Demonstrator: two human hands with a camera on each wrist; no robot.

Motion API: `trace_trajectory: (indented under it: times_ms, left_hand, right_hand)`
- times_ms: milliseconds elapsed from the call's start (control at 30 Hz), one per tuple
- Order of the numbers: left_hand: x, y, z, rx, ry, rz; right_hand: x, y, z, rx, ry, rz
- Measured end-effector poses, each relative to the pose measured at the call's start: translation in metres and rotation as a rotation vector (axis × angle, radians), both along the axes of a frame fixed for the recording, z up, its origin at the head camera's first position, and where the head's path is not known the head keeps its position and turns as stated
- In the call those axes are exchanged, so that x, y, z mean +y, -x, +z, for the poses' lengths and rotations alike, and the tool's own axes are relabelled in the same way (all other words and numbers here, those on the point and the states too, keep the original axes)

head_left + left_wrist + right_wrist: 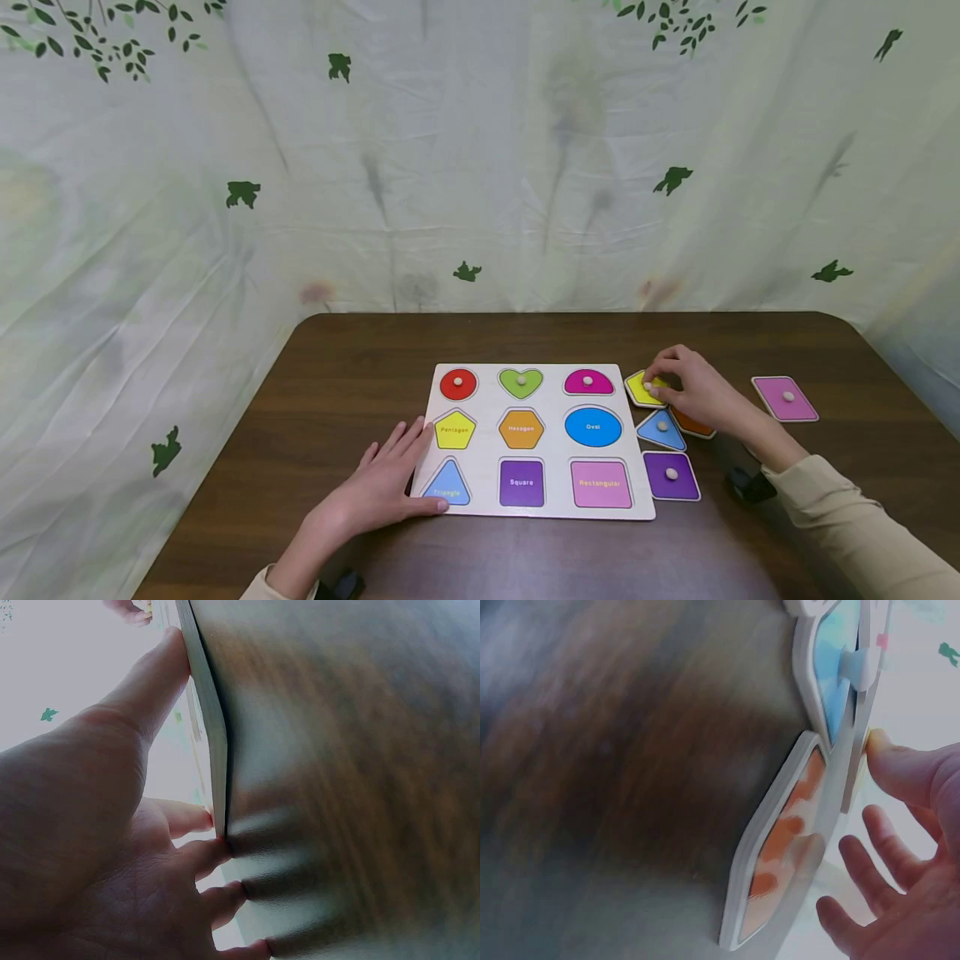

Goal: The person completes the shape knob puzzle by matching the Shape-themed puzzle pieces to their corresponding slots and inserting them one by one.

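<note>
Five loose pieces (660, 490), one board (484, 467)

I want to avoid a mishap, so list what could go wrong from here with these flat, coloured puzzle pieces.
The right hand pinches the flat yellow knobbed piece close to the flat blue triangular piece and the flat orange piece; lifting it might nudge either one.

The left hand has its thumb at the lower edge of the light blue triangular space on the white rectangular board, so it could obstruct a piece placed there.
</note>
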State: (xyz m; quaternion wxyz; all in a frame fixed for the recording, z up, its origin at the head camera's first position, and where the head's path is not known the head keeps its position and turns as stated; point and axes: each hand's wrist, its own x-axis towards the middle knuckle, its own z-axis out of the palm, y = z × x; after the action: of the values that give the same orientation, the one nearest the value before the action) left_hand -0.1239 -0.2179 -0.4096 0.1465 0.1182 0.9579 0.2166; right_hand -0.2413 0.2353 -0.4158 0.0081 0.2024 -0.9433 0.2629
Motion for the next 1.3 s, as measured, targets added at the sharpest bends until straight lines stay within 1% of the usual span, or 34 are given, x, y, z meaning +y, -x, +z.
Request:
trace_trajectory:
  times_ms: [233, 400, 667, 900, 1100, 1300]
  left_hand:
    - [0.000, -0.001, 0.000, -0.002, -0.005, -0.005]
    - [-0.001, 0.000, -0.001, 0.010, -0.003, -0.010]
    - [-0.002, -0.001, 0.000, 0.011, 0.001, -0.008]
    - [-0.001, 0.000, 0.000, 0.009, -0.001, -0.007]
    - [-0.002, 0.001, -0.002, 0.021, 0.010, -0.013]
    - [-0.002, 0.001, -0.003, 0.017, 0.009, -0.010]
  right_hand:
    - [-0.005, -0.001, 0.000, 0.031, 0.037, 0.035]
    - [-0.009, -0.003, 0.002, 0.044, 0.058, 0.049]
    - [-0.020, -0.010, 0.003, 0.051, 0.077, 0.067]
    - [-0.033, -0.014, 0.003, 0.095, 0.101, 0.136]
    - [-0.042, -0.015, 0.004, 0.105, 0.106, 0.158]
    - [-0.052, -0.017, 0.005, 0.116, 0.119, 0.188]
